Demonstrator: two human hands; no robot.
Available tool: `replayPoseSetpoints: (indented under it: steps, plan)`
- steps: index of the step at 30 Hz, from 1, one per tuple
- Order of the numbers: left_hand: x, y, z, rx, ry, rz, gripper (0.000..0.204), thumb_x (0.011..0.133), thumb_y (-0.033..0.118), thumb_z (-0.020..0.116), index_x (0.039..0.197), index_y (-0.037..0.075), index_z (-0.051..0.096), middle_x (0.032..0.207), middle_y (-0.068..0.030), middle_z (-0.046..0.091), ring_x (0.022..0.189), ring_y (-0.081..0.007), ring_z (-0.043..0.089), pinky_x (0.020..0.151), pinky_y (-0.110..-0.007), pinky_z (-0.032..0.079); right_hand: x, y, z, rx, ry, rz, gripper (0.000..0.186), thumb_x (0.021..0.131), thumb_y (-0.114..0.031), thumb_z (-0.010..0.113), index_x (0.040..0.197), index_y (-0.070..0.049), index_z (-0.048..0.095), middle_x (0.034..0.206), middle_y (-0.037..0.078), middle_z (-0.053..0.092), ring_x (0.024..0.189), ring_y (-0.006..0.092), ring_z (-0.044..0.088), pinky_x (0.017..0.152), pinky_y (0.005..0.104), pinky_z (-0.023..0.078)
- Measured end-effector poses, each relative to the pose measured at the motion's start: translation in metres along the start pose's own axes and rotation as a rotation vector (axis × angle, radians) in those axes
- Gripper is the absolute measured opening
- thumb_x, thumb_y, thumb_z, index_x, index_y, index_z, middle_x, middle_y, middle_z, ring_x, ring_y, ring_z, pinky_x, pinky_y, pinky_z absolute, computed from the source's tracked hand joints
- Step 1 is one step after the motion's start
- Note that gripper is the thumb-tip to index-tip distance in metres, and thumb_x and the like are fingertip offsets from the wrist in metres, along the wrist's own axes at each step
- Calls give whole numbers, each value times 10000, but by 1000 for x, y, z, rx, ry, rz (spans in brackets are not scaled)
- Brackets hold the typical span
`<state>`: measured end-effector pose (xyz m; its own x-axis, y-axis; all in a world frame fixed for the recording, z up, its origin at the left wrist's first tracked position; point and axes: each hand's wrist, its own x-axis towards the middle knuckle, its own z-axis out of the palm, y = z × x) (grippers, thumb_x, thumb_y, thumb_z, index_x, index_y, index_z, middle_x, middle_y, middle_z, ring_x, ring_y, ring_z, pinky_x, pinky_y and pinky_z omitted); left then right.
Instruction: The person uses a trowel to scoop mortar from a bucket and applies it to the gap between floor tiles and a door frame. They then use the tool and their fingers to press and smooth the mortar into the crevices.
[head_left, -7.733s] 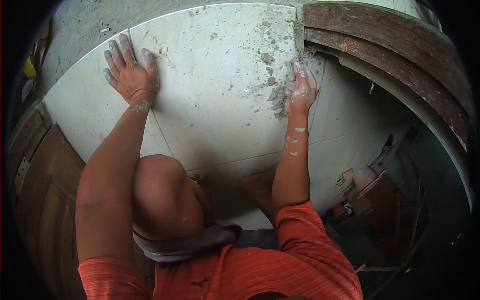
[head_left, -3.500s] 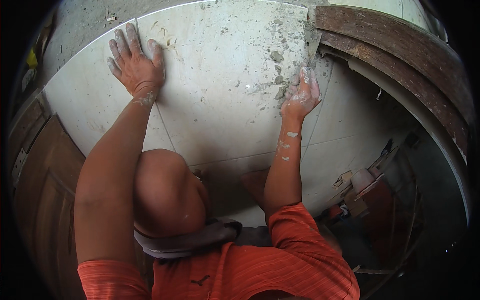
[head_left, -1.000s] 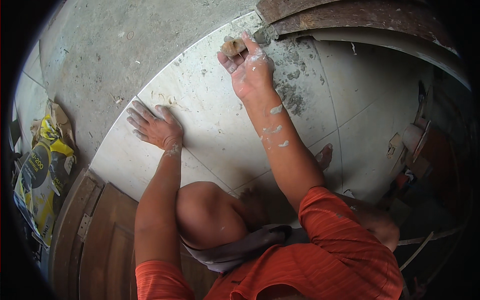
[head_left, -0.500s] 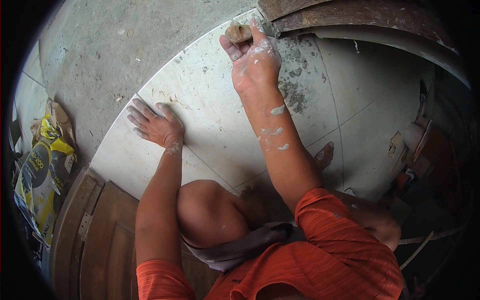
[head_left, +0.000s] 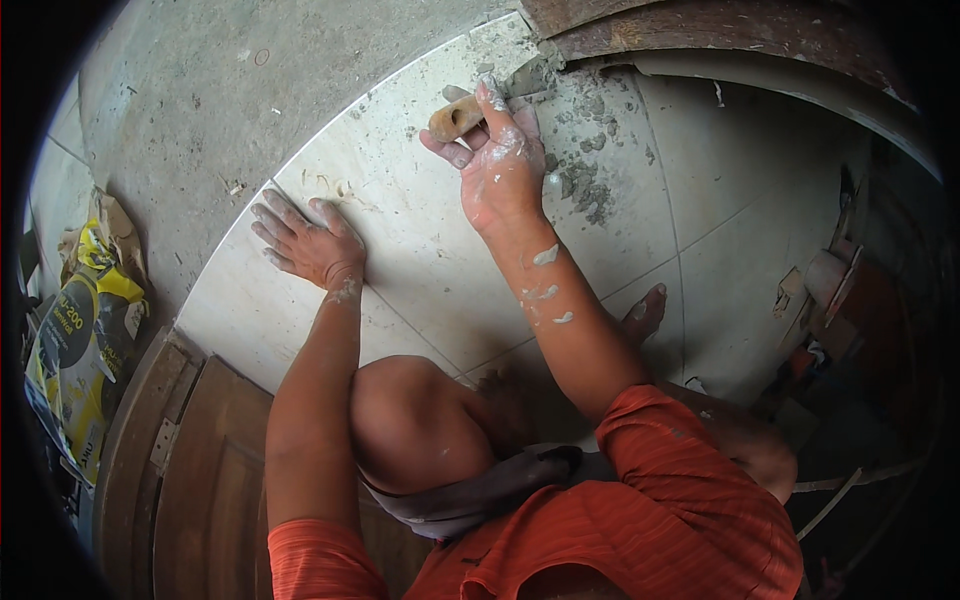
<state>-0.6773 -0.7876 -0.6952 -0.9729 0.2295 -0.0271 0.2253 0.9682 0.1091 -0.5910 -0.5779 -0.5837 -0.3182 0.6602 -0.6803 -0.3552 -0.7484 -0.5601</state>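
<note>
A mortar-splashed right hand (head_left: 497,165) curls its fingers (head_left: 447,152) around the wooden handle (head_left: 457,117) of a trowel at the far corner of a pale floor tile (head_left: 420,230) — its blade lost in grey mortar (head_left: 585,185), shape hard to make out. The left hand (head_left: 310,243) lies flat on the tile, fingers spread, holding nothing. Yellow bags (head_left: 75,330) at the left are cut off by the rim.

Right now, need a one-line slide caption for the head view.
Left hand flat on a large pale floor tile; mortar-smeared right hand grips a wooden-handled trowel at its corner.
</note>
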Motion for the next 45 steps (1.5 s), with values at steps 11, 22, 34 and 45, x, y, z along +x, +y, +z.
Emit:
replayPoseSetpoints:
  steps: [11,22,34,45]
  plan:
    - [-1,-1,1,9,9,10,762,1027,553,420,1681,235,191,1753,-93,137,1612,-330,87,1271,-566,67,33,-8,-11,-30,37,-25,249,1026,-214,663,1192,-51,572,1090,126,655,948,239,676,860,488,628]
    - [1,0,-1,-24,-23,-15,826,973,551,485,1680,234,198,1756,-86,121,1615,-332,65,1284,-546,37,15,-23,0,-25,59,-59,243,1011,-184,681,1180,-69,550,1069,127,660,924,230,678,806,472,640]
    - [-1,0,0,-26,-3,-1,789,1005,564,430,1679,221,204,1754,-94,128,1615,-329,68,1276,-559,46,-32,-15,-77,-330,119,5,386,1035,-256,610,1351,-88,464,1087,111,645,947,201,650,702,403,618]
    - [0,-1,1,-16,9,21,779,1010,516,468,1678,215,203,1747,-104,149,1610,-338,86,1276,-560,58,28,-72,-154,-1616,146,-645,408,972,-332,682,1212,-4,715,1102,253,734,974,414,714,856,445,553]
